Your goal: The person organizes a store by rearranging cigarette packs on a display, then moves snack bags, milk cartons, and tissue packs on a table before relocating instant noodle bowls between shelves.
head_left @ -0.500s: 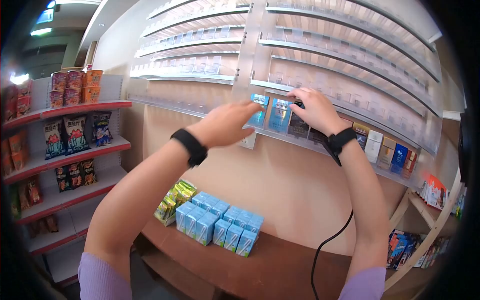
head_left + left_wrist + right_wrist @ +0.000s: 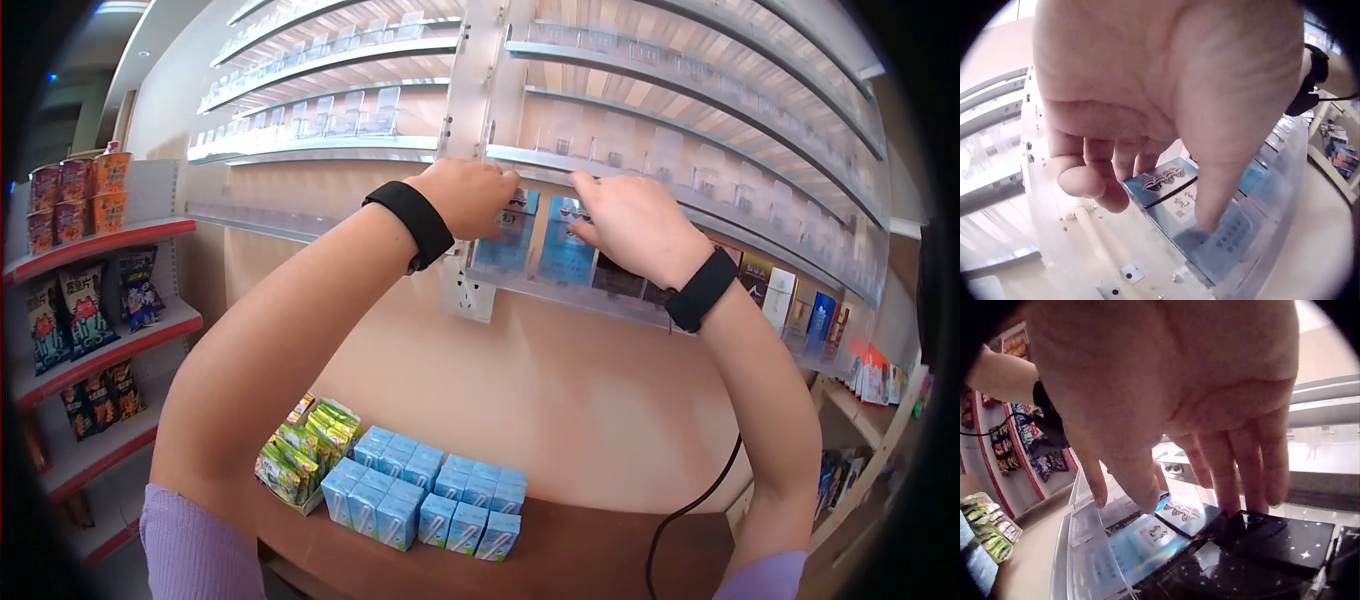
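At the lowest clear shelf, my left hand [image 2: 466, 200] is at the leftmost blue cigarette pack [image 2: 507, 242]. Its curled fingers lie along the pack's top edge and its thumb lies over the front, as the left wrist view shows. My right hand [image 2: 645, 222] reaches over the neighbouring light-blue cigarette pack [image 2: 566, 250]. There the thumb overlaps the pack's upper front, while the long fingers extend to the top of a black starry pack [image 2: 1291, 540] beside it. Both blue packs stand behind the shelf's transparent front.
More packs, among them a white one [image 2: 779, 298], line the shelf to the right. Blue drink cartons [image 2: 375, 505] and green snack packets [image 2: 300, 455] sit on the brown table [image 2: 590, 540] below. A snack rack [image 2: 150, 235] stands left; a black cable [image 2: 690, 515] hangs right.
My left hand has moved up and right onto the leftmost blue pack. The right hand has come down over the second blue pack, and the head view has shifted closer.
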`<state>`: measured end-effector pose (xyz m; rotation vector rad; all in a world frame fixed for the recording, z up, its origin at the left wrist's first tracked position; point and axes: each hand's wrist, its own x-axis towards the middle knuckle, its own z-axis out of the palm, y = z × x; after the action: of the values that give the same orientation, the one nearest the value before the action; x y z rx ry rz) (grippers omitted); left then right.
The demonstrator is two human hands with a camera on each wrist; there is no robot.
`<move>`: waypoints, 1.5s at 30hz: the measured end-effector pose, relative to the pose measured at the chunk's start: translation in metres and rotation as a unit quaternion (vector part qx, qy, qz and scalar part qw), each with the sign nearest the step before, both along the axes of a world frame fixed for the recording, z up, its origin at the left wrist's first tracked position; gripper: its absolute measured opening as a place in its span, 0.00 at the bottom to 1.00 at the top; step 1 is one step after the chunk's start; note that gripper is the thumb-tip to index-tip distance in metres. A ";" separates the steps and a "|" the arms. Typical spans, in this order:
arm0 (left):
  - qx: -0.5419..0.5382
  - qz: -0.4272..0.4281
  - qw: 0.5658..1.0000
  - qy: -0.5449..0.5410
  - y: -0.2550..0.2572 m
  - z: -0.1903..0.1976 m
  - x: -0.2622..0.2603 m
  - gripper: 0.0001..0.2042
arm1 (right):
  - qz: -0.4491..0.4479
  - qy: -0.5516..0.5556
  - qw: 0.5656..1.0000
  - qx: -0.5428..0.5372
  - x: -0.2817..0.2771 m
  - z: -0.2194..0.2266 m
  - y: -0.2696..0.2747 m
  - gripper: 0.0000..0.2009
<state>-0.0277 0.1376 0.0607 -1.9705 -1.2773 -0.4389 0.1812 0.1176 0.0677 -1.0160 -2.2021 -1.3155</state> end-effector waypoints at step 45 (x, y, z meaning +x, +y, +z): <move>-0.098 -0.245 0.961 -0.077 0.025 0.025 -0.030 0.18 | 0.093 0.146 0.980 -0.096 -0.038 -0.050 0.007 0.09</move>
<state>-0.0573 0.1630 0.0857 -2.4698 -0.9367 -0.7400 0.1437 0.1251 0.0177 -0.9733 -2.1626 -0.8285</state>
